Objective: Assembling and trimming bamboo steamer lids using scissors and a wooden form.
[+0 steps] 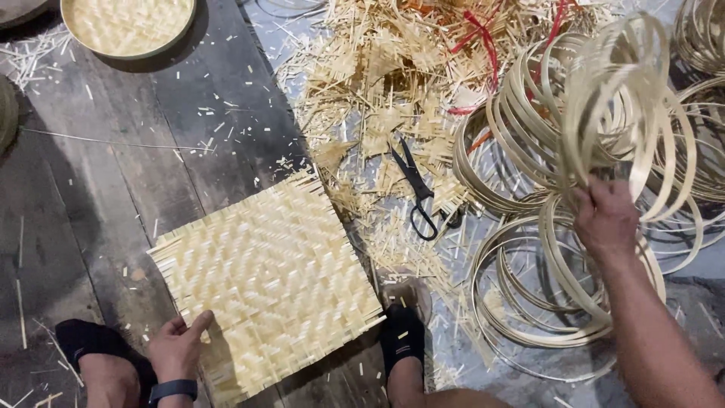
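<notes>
A square woven bamboo mat (268, 283) lies on the dark wooden floor. My left hand (179, 346) rests on the mat's near left corner, fingers spread and pressing it down. My right hand (604, 219) is raised at the right and grips a bundle of thin bamboo hoops (627, 106), lifted above a pile of more hoops (544, 302) on the floor.
Black scissors (417, 193) lie on a heap of bamboo offcuts (385, 91) with red strips (483, 41). A finished round woven tray (128, 26) sits at the top left. My feet in black socks (400, 336) flank the mat's near edge.
</notes>
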